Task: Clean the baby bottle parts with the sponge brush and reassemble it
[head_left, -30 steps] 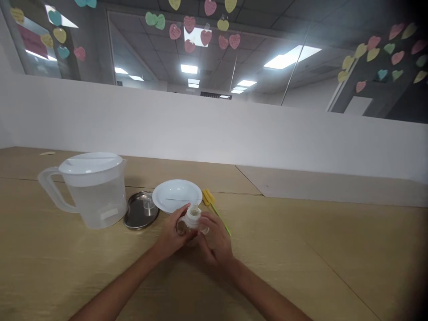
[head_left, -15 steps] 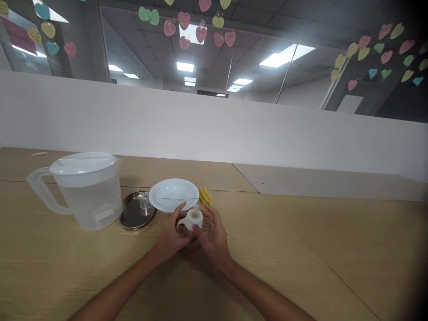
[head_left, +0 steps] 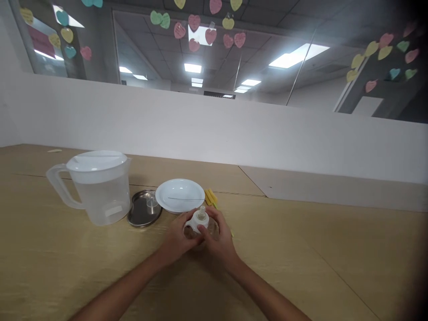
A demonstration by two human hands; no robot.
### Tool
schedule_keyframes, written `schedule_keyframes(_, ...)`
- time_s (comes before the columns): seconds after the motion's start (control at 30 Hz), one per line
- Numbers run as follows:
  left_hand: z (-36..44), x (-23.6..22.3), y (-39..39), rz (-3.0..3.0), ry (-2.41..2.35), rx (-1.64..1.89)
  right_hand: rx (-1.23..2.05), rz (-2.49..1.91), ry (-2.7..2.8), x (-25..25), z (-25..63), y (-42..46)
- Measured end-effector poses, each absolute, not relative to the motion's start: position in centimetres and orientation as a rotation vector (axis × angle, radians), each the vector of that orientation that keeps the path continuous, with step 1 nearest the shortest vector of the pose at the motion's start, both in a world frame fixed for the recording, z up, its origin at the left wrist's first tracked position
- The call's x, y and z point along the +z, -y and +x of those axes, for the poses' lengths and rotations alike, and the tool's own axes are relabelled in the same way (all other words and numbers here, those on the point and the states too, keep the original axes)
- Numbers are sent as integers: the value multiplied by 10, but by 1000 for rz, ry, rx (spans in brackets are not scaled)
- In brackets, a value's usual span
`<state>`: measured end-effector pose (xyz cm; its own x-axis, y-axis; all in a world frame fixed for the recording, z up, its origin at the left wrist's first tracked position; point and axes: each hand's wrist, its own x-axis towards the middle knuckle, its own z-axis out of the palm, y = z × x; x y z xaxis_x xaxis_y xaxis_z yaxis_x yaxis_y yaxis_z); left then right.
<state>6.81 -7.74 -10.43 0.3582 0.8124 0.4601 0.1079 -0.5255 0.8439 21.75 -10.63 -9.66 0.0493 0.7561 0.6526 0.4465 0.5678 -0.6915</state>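
Change: whole scene a little further right in frame than half a second earlier; fingers closer around the bottle's top.
Right hand [head_left: 218, 237]: curled, fingers pressed against the white collar [head_left: 197, 221], holding the feeding bottle [head_left: 210, 229].
Left hand [head_left: 175, 238]: cupped around the bottle's left side, fingers partly closed, firmly on it.
Bottle: between both hands just above the wooden table [head_left: 67, 272], teat upright, probably so that two-handed support keeps it steady.
Just beyond: yellow sponge brush [head_left: 210, 197] beside the white plate [head_left: 160, 199].
Further left: steel tray [head_left: 138, 215] carrying a small clear cup [head_left: 152, 203], close to the lidded plastic water jug [head_left: 103, 200], within easy reach.
Far: white partition [head_left: 200, 125], paper hearts [head_left: 210, 35] on glass.
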Motion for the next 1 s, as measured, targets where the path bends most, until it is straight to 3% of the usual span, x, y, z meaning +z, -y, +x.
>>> schedule_keyframes(0.3, 69, -120, 74, 2154, -941, 1256, 463, -1128, 1557, -95, 224, 100)
schedule_keyframes(0.47, 41, -114, 56, 2747, -866, 1566, 583, -1125, 1497, -101, 225, 95)
schedule_keyframes(0.6, 7, -106, 31, 2400, -1478, 1873, 631, -1089, 1516, -109, 224, 92)
schedule_keyframes(0.67, -5, -106, 19, 2235, -1763, 1797, 664, -1104, 1513, -113, 223, 91)
schedule_keyframes(0.8, -15, -117, 4, 2286, -2129, 1297, 728, -1113, 1507, -118, 223, 91)
schedule_keyframes(0.9, -15, -125, 4, 2321, -2242, 994, 733, -1135, 1507, -118, 222, 91)
schedule_keyframes(1.0, -14, -125, 7, 2279, -2238, 913, 736, -1135, 1508, -116, 222, 93)
